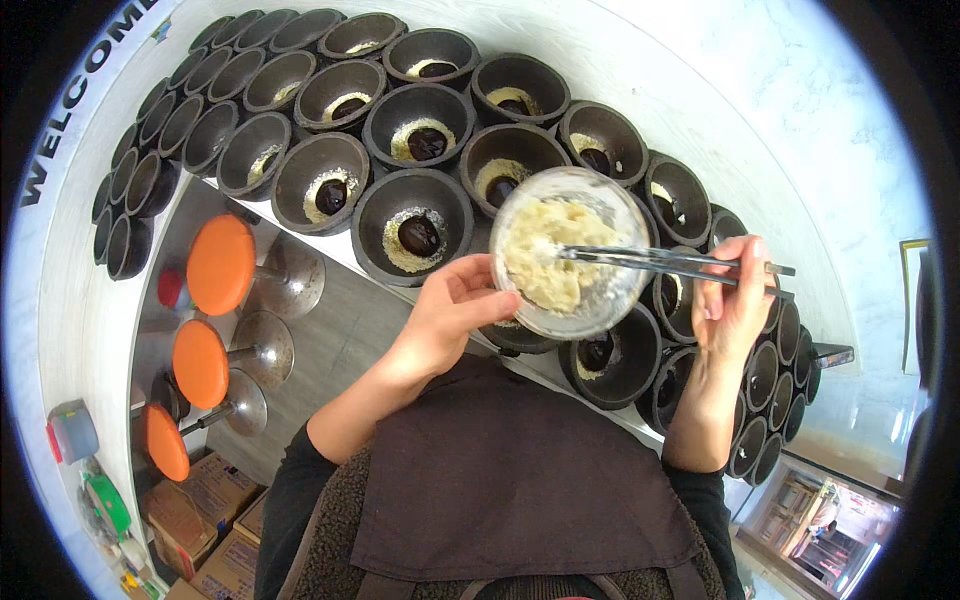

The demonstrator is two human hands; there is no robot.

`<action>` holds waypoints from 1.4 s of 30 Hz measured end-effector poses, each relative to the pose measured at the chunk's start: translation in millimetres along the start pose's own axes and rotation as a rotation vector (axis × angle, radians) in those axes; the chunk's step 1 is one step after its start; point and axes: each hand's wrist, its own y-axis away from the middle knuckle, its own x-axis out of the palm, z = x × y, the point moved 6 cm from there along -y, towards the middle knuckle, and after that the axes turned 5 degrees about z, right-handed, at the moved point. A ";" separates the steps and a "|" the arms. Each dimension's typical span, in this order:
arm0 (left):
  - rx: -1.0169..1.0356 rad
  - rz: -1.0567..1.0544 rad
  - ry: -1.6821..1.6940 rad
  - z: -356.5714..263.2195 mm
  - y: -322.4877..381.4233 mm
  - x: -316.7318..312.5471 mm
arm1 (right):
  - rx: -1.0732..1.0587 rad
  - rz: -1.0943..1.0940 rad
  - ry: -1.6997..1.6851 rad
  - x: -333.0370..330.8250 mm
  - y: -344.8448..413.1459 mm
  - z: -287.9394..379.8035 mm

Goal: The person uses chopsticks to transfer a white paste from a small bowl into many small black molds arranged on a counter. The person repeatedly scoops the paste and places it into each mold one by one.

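Observation:
My left hand [454,315] grips the rim of a clear bowl [626,206], thumb in front and fingers around its side. Inside lies a pale yellow, lumpy paste like minced garlic [547,259]. My right hand [731,300] holds a pair of metal chopsticks [667,264], their tips in the paste. Beneath and around the bowl stand dark stone bowls [370,217], packed close in rows. Many of them contain a dark sauce [420,235] over a pale powder [397,251]. White bits show in some bowls on the right, such as a nearby bowl [679,191].
The bowls stand on a white counter [322,238] along a pale wall [660,67]. Orange-seated stools [220,264] with metal bases are at the lower left, above cardboard boxes [199,510]. A green tape roll [109,504] lies on the left ledge. My dark apron [517,472] faces the counter.

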 end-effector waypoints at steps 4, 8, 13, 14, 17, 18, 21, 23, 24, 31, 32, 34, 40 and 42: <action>0.101 -0.147 -0.044 -17.3 8.2 -26.2 | -0.068 0.002 -0.115 -8.1 -14.6 12.6; 0.240 -0.327 -0.092 -40.9 22.9 -59.0 | -0.115 -0.007 0.065 0.4 -43.3 8.5; 0.387 -0.459 -0.110 -68.2 44.3 -91.2 | 0.034 0.134 0.670 36.7 -79.7 -35.5; 0.402 -0.468 -0.132 -71.5 47.5 -94.3 | -0.014 0.178 0.729 48.4 -84.7 -46.2; 0.415 -0.477 -0.113 -72.7 54.5 -100.6 | -0.035 0.443 0.946 75.4 -86.3 -65.1; 0.405 -0.480 -0.115 -71.5 55.4 -102.1 | -0.014 0.464 0.997 81.0 -85.7 -71.3; 0.389 -0.458 -0.126 -68.1 57.8 -100.8 | 0.041 0.657 1.103 93.3 -80.2 -71.8; 0.382 -0.457 -0.127 -66.9 59.1 -100.7 | 0.131 0.760 1.077 98.1 -77.2 -68.9; 0.374 -0.458 -0.131 -66.4 59.0 -100.5 | 0.163 0.818 1.034 101.2 -75.3 -67.1; 0.361 -0.434 -0.070 -67.1 58.2 -99.0 | 0.164 0.983 1.119 113.7 -88.8 -60.6; 0.360 -0.430 -0.068 -66.8 58.1 -99.0 | 0.175 0.985 1.129 113.3 -90.3 -59.9; 0.355 -0.414 -0.064 -65.8 57.9 -98.7 | 0.168 0.971 1.127 113.3 -91.8 -58.3; 0.344 -0.393 -0.050 -62.9 56.1 -99.1 | 0.409 0.743 1.086 95.8 -98.1 -61.8; 0.341 -0.397 -0.044 -62.7 55.9 -99.0 | 0.452 0.628 1.069 88.7 -101.8 -63.7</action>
